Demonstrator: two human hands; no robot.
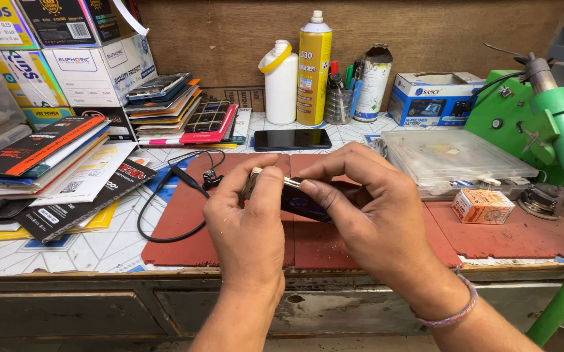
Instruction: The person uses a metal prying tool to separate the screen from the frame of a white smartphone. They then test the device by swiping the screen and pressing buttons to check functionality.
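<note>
Both hands on a small dark phone above the counter's front edge.
Left hand and right hand pinched closed on the dark phone, over the red mat; black cable toward the left edge.

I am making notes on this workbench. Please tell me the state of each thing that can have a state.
left hand: pinching a small metal part
right hand: gripping the dark phone, fingertips on the metal part
phone on the tiles: flat, screen dark
white bottle: upright, capped
yellow spray can: upright, capped
clear plastic case: lid shut
black cable: lying loose
</note>
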